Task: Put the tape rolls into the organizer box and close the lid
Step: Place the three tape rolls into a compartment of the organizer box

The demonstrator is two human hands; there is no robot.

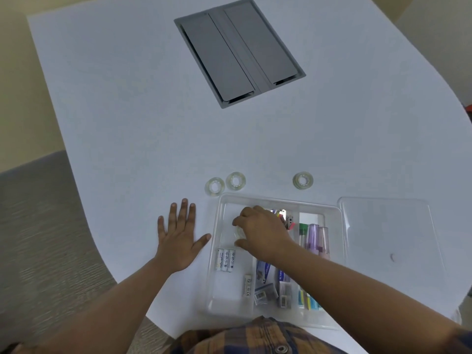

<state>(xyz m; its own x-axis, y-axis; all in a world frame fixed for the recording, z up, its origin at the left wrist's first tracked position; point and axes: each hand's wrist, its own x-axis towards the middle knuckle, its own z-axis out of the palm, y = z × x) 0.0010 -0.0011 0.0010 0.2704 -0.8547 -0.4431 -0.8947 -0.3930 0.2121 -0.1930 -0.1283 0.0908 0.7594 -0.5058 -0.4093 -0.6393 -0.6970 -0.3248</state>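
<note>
It looks like an office: a white bench (pixel 127 98) with a grey cable hatch (pixel 238 51), and carpet floor (pixel 38 226).

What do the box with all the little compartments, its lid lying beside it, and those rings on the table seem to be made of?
The organizer box looks like clear, glossy hard plastic: the white table shows through its walls. The lid seems the same, transparent with a faint shiny rim. The three tape rolls look like see-through sticky tape wound on clear plastic cores, though the blur leaves that open.
</note>
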